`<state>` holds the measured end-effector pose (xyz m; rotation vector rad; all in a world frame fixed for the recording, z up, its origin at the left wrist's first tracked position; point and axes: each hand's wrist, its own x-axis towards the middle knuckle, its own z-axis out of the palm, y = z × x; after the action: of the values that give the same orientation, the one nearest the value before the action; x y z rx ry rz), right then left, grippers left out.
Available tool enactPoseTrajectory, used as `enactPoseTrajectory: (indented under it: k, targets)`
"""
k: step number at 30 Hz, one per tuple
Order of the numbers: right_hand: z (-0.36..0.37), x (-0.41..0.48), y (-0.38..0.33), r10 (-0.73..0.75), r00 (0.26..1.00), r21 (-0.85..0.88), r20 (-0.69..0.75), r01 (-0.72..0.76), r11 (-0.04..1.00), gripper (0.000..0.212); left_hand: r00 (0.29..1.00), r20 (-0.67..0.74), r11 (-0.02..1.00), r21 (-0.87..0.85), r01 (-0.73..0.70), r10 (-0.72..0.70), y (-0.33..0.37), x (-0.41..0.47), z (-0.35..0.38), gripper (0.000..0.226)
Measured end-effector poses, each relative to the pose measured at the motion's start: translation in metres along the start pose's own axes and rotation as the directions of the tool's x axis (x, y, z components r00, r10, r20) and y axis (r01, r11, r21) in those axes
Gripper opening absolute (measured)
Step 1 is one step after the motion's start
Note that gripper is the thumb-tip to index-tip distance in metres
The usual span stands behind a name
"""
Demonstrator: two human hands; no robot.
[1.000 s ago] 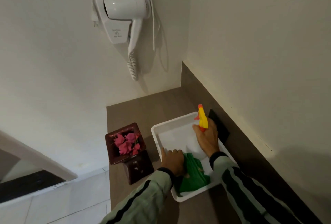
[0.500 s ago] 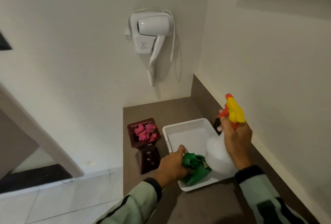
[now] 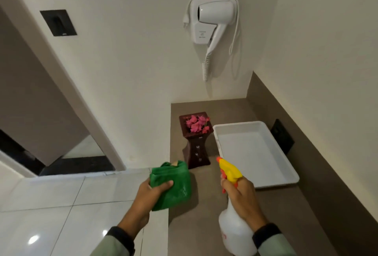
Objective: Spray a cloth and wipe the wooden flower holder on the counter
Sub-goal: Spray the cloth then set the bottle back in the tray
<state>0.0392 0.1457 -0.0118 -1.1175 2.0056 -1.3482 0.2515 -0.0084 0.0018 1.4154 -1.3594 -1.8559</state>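
A dark wooden flower holder [image 3: 196, 149] with pink flowers [image 3: 196, 123] in its top stands upright on the brown counter [image 3: 204, 225], close to the counter's left edge. My left hand [image 3: 152, 193] grips a folded green cloth [image 3: 173, 184], held in the air in front of the holder. My right hand [image 3: 240, 194] holds a white spray bottle [image 3: 233, 235] by the neck. Its yellow and orange head [image 3: 229, 170] points left toward the cloth.
A white plastic tray [image 3: 272, 183] lies on the counter to the right of the holder, nothing in it. A white hair dryer [image 3: 212, 22] hangs on the wall above. A dark socket plate [image 3: 283, 136] sits on the right backsplash. Pale floor tiles [image 3: 51, 204] lie at the left.
Both hands have come out of the tray toward me, the left lifting the green cloth out, the right carrying the spray bottle. The tray now holds nothing. The view has pulled back.
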Motion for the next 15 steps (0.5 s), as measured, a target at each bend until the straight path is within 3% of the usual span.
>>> enactPoseTrajectory:
  k: [6, 8, 10, 13, 15]
  targets:
    - [0.005, -0.009, 0.013, 0.059, 0.998, 0.010, -0.007, -0.058, 0.998, 0.052, 1.000, 0.011, 0.996, -0.091, -0.025, 0.026, 0.001, -0.005, -0.004, 0.041]
    - [-0.004, -0.007, 0.013, 0.070, 0.992, -0.007, -0.102, -0.071, 0.997, 0.037, 0.999, 0.030, 0.995, -0.100, -0.022, 0.025, 0.001, -0.007, -0.003, 0.039]
    - [-0.020, 0.002, 0.004, 0.096, 0.957, -0.052, -0.272, -0.114, 0.992, 0.006, 0.999, 0.051, 0.994, -0.112, -0.013, 0.019, 0.000, -0.007, -0.001, 0.039]
    - [-0.056, 0.028, -0.007, 0.002, 0.865, -0.259, -0.501, -0.152, 0.954, 0.024, 0.997, 0.068, 0.993, -0.117, -0.014, 0.022, 0.001, -0.008, 0.004, 0.039]
    - [-0.078, 0.049, -0.007, 0.011, 0.845, -0.289, -0.535, -0.196, 0.937, 0.026, 0.997, 0.069, 0.993, -0.111, -0.032, 0.040, 0.001, -0.009, 0.007, 0.039]
